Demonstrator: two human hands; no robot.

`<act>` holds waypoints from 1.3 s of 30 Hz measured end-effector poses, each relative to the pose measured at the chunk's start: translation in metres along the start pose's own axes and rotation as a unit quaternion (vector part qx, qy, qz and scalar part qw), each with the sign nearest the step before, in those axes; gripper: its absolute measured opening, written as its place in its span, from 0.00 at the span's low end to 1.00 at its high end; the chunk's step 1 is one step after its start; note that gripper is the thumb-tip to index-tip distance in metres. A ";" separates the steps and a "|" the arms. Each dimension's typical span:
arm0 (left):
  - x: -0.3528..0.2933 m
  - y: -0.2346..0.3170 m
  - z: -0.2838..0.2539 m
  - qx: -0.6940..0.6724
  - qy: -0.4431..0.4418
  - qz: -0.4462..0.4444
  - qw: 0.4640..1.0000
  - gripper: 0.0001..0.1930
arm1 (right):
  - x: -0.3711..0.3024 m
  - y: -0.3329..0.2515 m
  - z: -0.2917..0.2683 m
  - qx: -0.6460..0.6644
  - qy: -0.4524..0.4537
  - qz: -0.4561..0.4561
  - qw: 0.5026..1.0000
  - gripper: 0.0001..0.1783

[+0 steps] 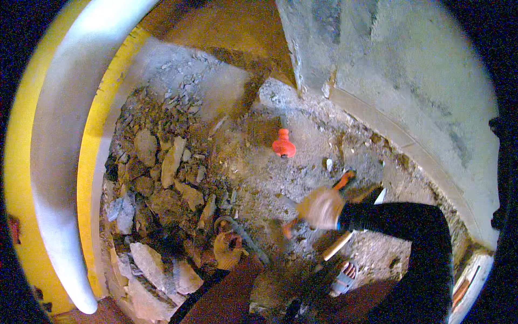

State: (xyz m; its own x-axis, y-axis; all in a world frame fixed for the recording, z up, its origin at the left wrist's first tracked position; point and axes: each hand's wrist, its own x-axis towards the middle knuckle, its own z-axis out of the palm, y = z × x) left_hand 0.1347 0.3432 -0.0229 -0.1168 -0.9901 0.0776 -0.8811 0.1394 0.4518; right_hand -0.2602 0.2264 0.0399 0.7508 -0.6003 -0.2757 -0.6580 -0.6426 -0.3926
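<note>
My right hand (322, 209), smeared by motion, is closed around an orange-handled tool (344, 180). Its orange parts stick out on both sides of the fist; the tool's exact kind is too blurred to tell. Low and left of centre, my left hand (227, 251) has curled fingers beside a thin grey bar (249, 240). Whether it grips the bar or something else cannot be made out. Farther ahead, a chisel with a red-orange hand guard (283, 144) stands in the dusty ground, apart from both hands.
Broken rubble (172, 162) is heaped on the left, with larger slabs (148, 262) nearby. A grey wall (410, 70) with a base strip curves along the right. At far left stands a white curved pipe-like form (54, 162) against yellow. My shoe (343, 278) rests near a pale stick (338, 245).
</note>
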 end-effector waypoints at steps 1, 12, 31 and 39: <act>0.000 0.000 0.002 -0.026 0.024 -0.007 0.999 0.09 | 0.000 -0.013 0.001 0.007 0.020 -0.092 0.996 0.07; -0.007 -0.001 0.001 -0.070 0.012 -0.061 0.996 0.07 | 0.008 0.045 0.016 -0.013 0.070 0.119 0.990 0.11; -0.003 -0.008 0.010 -0.059 0.036 0.000 0.998 0.09 | 0.000 -0.012 0.053 -0.044 0.109 -0.104 0.988 0.12; -0.004 -0.012 0.007 -0.014 0.028 0.025 0.999 0.10 | 0.022 0.114 0.008 -0.105 0.118 0.179 0.971 0.09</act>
State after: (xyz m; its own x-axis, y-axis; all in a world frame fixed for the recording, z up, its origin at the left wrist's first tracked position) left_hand 0.1428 0.3452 -0.0344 -0.1335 -0.9796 0.1500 -0.8620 0.1894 0.4702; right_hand -0.3177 0.1442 -0.0182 0.4530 -0.8798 -0.1440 -0.8908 -0.4399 -0.1140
